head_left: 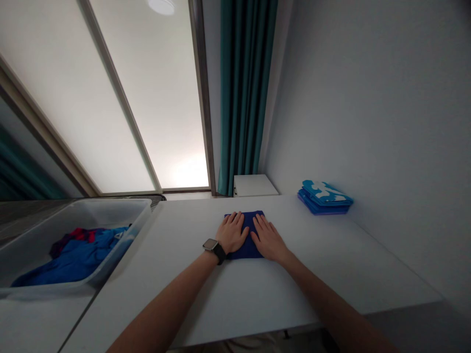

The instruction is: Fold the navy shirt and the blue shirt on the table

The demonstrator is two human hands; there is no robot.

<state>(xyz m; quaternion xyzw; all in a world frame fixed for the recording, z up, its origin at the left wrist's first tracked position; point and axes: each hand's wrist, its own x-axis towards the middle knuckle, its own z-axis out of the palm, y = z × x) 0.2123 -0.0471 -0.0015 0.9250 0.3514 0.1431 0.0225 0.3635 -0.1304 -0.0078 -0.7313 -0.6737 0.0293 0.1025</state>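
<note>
A dark blue piece of folded cloth (246, 251) lies flat on the white table (176, 284), its kind not clear from here. My left hand (232, 234), with a watch (210, 244) on the wrist, rests palm down on the cloth's left side, fingers stretched out. On its right side my right hand (269, 239) also lies flat, fingers slightly spread. Both hands cover much of the cloth, and neither grips it.
Against the wall at the right, a stack of folded blue cloths (326, 198) sits on the table. A translucent plastic bin (142, 208) at the left holds loose blue and red clothes (79, 257). Behind the table stand a white cabinet (255, 185) and a teal curtain (246, 98).
</note>
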